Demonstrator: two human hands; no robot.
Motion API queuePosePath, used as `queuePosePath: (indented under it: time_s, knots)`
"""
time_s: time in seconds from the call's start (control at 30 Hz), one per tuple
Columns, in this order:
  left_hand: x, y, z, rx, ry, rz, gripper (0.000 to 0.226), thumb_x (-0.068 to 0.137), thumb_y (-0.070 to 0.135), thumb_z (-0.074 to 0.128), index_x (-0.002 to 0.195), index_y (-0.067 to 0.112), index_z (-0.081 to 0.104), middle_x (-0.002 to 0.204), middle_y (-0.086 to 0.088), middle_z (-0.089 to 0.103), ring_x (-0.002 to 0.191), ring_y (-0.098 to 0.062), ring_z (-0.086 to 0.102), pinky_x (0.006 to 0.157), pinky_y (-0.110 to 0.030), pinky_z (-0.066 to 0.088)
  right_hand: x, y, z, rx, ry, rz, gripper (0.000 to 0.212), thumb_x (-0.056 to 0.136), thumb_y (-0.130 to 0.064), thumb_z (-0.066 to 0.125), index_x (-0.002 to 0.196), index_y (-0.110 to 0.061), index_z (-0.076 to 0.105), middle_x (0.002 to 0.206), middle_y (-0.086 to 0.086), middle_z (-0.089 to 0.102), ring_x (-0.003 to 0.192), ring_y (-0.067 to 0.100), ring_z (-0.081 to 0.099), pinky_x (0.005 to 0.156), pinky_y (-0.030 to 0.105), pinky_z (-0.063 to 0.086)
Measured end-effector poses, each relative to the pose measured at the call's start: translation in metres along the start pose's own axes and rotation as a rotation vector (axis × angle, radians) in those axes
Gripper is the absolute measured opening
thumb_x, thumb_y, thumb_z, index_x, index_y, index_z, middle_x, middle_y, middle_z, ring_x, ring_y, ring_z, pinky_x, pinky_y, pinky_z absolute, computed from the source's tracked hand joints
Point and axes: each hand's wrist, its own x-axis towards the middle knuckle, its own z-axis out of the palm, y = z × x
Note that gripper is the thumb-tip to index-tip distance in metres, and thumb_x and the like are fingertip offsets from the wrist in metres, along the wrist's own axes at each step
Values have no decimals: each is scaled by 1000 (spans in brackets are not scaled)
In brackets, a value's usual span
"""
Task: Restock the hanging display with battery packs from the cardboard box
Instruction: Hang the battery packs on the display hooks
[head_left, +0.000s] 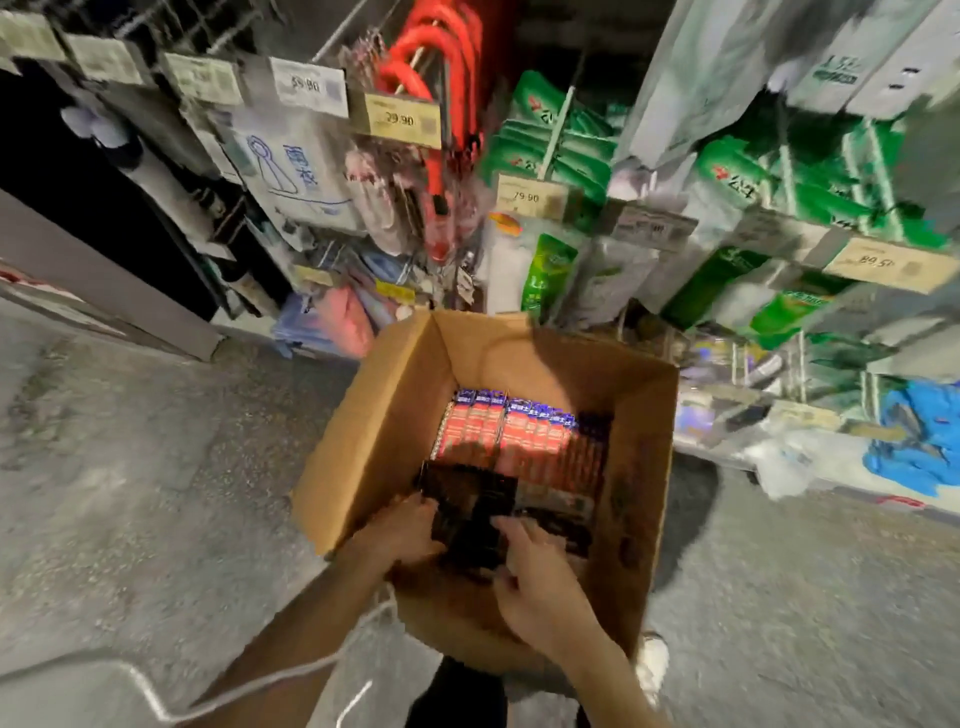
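While shadow and blur swallow the near end of the cardboard box (384, 415), we can't read the dark bundle (467, 499) there. Our left hand (405, 527) grips its left edge, our right hand (540, 577) curls over its near side. Red-and-blue battery packs (514, 431) stand in rows behind, box walls close around. Open floor (156, 467) lies left; the hanging display (550, 150) and its price tags (524, 197) crowd just beyond.
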Motion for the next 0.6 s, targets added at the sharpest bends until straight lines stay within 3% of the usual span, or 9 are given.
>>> queuePosePath:
  time_s: [0.17, 0.27, 0.4, 0.5, 0.6]
  knots:
    - [62, 9, 18, 51, -134, 8, 64, 95, 37, 60, 151, 13, 40, 155, -18, 37, 141, -39, 41, 116, -47, 37, 34, 15, 15, 40, -45, 60, 54, 98, -21, 50, 150, -27, 36, 152, -6, 37, 141, 16, 36, 114, 30, 38]
    - [81, 17, 28, 23, -139, -28, 55, 96, 32, 61, 145, 13, 47, 148, -16, 50, 134, -34, 52, 109, -41, 45, 49, 27, 18, 16, -64, 99, 53, 97, -21, 51, 149, -25, 39, 148, -3, 42, 138, 20, 41, 111, 34, 41]
    - [96, 25, 34, 81, -83, -76, 36, 96, 33, 63, 124, 12, 66, 127, -10, 66, 117, -28, 65, 93, -36, 54, 64, 38, 19, 3, -72, 127, 46, 94, -19, 54, 139, -23, 48, 138, -1, 48, 127, 21, 50, 103, 35, 48]
    - [102, 33, 36, 192, -7, -72, 34, 94, 38, 63, 119, 16, 69, 123, -7, 68, 114, -25, 67, 88, -35, 54, 70, 44, 19, -19, -78, 140, 43, 95, -20, 55, 138, -23, 49, 138, -1, 49, 125, 21, 51, 99, 35, 49]
    - [108, 39, 40, 377, 36, -44, 26, 97, 23, 55, 119, 18, 69, 125, -4, 68, 114, -23, 67, 88, -33, 54, 75, 50, 23, -24, -113, 151, 46, 96, -22, 55, 141, -21, 47, 141, 1, 48, 124, 22, 51, 98, 36, 50]
